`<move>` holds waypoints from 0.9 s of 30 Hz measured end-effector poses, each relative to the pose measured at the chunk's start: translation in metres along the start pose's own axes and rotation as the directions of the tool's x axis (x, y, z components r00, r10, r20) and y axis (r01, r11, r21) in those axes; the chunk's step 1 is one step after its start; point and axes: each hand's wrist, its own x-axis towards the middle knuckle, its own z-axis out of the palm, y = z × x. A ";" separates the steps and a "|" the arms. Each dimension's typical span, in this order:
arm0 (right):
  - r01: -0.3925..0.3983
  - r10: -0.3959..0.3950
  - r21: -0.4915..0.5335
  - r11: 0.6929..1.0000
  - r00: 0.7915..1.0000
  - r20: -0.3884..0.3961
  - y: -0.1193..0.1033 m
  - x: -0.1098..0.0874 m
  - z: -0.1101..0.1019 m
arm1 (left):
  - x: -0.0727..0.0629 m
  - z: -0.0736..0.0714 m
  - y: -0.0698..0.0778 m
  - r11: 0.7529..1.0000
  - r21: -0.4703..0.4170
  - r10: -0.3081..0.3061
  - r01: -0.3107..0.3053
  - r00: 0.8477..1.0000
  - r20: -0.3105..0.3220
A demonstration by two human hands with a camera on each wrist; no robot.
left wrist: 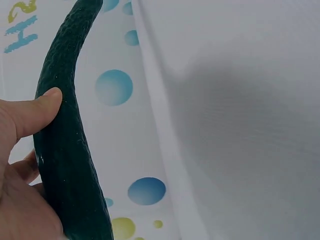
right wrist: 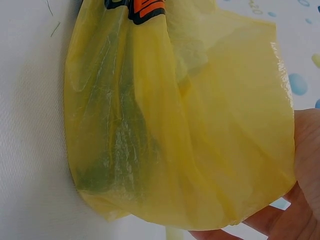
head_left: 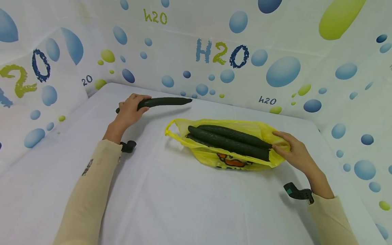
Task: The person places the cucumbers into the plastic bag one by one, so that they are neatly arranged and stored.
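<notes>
At the far left of the table, my left hand (head_left: pixel 130 110) grips a long dark green cucumber (head_left: pixel 166 101), held level with its tip to the right and a shadow beneath. In the left wrist view the thumb lies across this cucumber (left wrist: pixel 65 165), the fingers wrapped behind it. A yellow plastic bag (head_left: pixel 199 154) lies on its side at the middle right, its mouth spread upward. Several more cucumbers (head_left: pixel 229 141) rest inside. My right hand (head_left: pixel 295 153) holds the bag's right end; in the right wrist view, its fingers are partly hidden behind the yellow plastic (right wrist: pixel 225 150).
A white cloth (head_left: pixel 183 204) covers the table. Behind it and along the sides hangs a white sheet (head_left: pixel 183 37) printed with blue and green drops. Each wrist wears a dark camera band, the right one (head_left: pixel 297 192) close above the cloth.
</notes>
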 end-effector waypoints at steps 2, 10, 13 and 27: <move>0.002 -0.002 -0.001 1.000 1.000 0.004 0.000 -0.001 0.001 | 0.000 -0.001 0.004 1.000 0.003 0.012 -0.012 1.000 -0.015; -0.012 0.012 -0.013 1.000 1.000 -0.010 0.001 -0.009 -0.002 | 0.004 -0.001 0.027 0.996 -0.008 0.086 -0.087 0.994 -0.063; -0.006 0.006 -0.002 1.000 1.000 -0.013 0.002 -0.010 -0.002 | 0.003 -0.002 0.033 0.993 -0.004 0.119 -0.120 0.988 -0.096; 0.046 -0.046 0.000 0.999 0.999 -0.029 0.000 -0.008 0.006 | -0.007 -0.007 0.046 0.967 0.069 0.256 -0.247 0.949 -0.185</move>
